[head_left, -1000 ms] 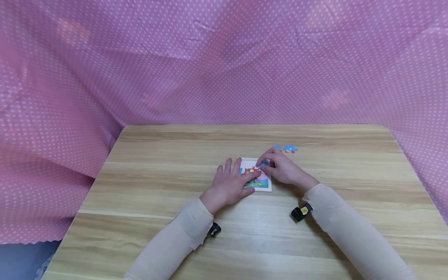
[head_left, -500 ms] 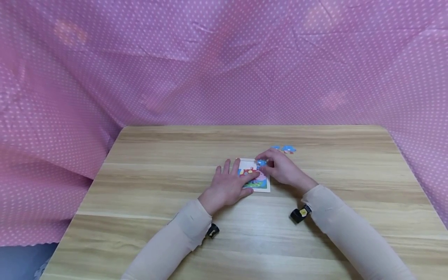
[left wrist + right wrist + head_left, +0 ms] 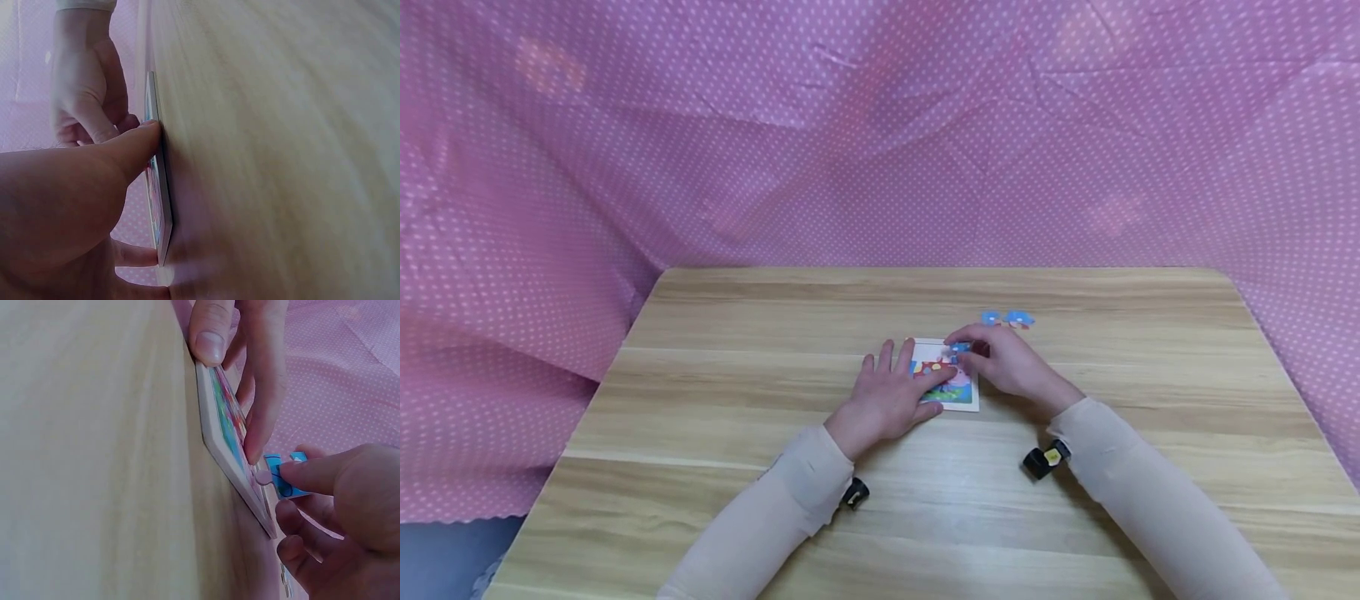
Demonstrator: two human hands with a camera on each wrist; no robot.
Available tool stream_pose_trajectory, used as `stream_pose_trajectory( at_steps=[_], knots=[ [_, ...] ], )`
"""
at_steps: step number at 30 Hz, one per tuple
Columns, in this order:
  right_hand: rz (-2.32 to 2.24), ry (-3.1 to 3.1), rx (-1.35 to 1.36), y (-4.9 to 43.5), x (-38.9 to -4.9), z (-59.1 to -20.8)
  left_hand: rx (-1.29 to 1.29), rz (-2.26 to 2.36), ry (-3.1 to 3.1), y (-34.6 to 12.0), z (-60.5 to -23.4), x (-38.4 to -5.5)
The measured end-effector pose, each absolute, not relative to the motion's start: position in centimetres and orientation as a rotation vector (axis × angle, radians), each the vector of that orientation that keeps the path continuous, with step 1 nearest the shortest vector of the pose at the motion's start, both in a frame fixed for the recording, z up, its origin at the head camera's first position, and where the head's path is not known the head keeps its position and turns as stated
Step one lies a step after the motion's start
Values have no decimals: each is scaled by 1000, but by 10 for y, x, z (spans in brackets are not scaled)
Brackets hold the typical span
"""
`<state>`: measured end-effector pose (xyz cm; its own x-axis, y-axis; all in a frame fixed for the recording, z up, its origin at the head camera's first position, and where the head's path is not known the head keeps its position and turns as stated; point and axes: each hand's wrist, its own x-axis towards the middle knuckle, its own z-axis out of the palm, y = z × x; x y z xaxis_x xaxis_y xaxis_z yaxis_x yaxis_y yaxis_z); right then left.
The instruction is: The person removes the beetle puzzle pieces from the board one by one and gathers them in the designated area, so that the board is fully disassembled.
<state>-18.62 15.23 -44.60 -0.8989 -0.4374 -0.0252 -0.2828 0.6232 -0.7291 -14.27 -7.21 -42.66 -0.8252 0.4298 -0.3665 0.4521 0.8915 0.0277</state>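
A small puzzle board point(image 3: 962, 407) with a white frame lies on the table, its picture red, green and blue. My left hand point(image 3: 887, 398) rests spread on its left side, fingers straight, with the thumb at the near edge and the index finger across the picture. In the right wrist view, my right hand point(image 3: 350, 500) pinches a blue puzzle piece point(image 3: 290, 490) between thumb and fingers. The piece stands tilted at the far right part of the board, its pink knob close to my left index fingertip. Whether it touches the board I cannot tell.
Loose blue puzzle pieces point(image 3: 1019, 318) lie on the wooden table point(image 3: 760, 325) just beyond my right hand. A pink dotted cloth point(image 3: 880, 150) hangs behind the table and along its sides. Black wrist cameras point(image 3: 1045, 459) sit on both sleeves.
My right hand has shifted slightly and tilted the blue piece at the board's far right, uncovering more of the loose pieces behind. The left hand stays in place.
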Motion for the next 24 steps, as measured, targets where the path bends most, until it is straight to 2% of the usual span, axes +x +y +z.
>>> stream_pose_trajectory(
  at_steps=[24],
  knots=[
    [-1314,2670,-479,179,-179,-441,650,-42,2705,-72,-432,-141]
  ],
)
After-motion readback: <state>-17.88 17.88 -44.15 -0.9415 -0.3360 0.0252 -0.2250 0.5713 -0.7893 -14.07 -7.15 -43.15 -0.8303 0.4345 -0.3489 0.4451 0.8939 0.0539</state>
